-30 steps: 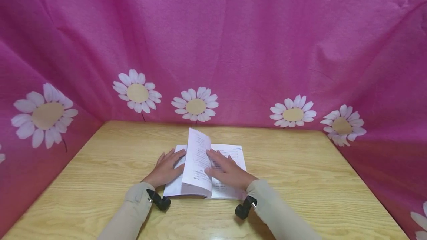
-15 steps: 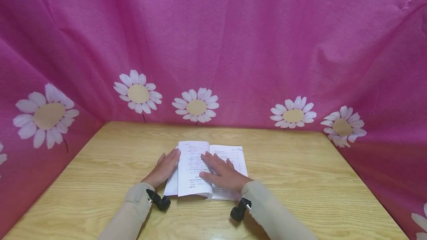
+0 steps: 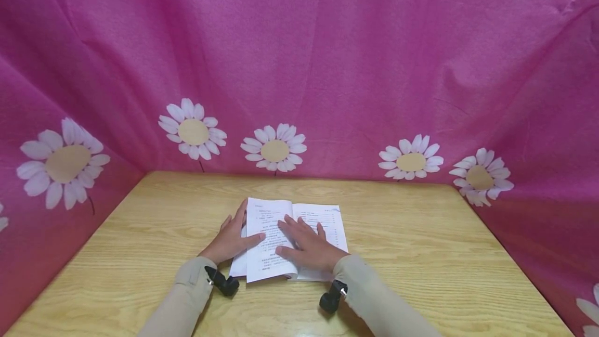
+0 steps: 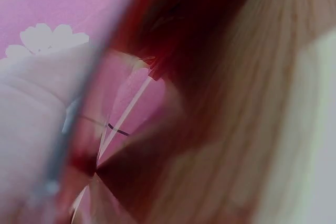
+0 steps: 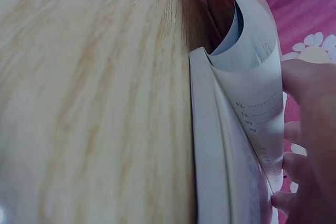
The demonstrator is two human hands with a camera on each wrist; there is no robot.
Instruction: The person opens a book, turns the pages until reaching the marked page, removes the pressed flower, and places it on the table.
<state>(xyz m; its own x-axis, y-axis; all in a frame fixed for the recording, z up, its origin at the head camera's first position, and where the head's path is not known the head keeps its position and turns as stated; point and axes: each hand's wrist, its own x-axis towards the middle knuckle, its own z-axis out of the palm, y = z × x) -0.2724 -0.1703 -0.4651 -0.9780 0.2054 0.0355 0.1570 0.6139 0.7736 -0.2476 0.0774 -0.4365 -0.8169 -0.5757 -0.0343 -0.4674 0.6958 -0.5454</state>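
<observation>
An open book point(image 3: 267, 267) with printed white pages lies on the wooden table. My left hand point(image 3: 228, 241) grips its left side, the thumb over the upper page and the fingers partly hidden behind the page edge. Flat across the pages near the gutter rests my right hand point(image 3: 312, 246), its fingers spread and fairly straight. In the right wrist view the curved page point(image 5: 252, 85) rises from the thick page block, and the right hand point(image 5: 317, 114) touches it from above. The left wrist view is blurred; a dark red surface point(image 4: 173, 30) shows there.
The wooden table point(image 3: 421, 254) extends around the book on all sides. A pink cloth point(image 3: 327, 66) with white daisies hangs behind and beside the table. Black wrist cameras point(image 3: 223, 281) are strapped at both sleeves.
The raised page has come down onto the left side. My right hand has slid left over the pages. My left thumb has come over the page's top.
</observation>
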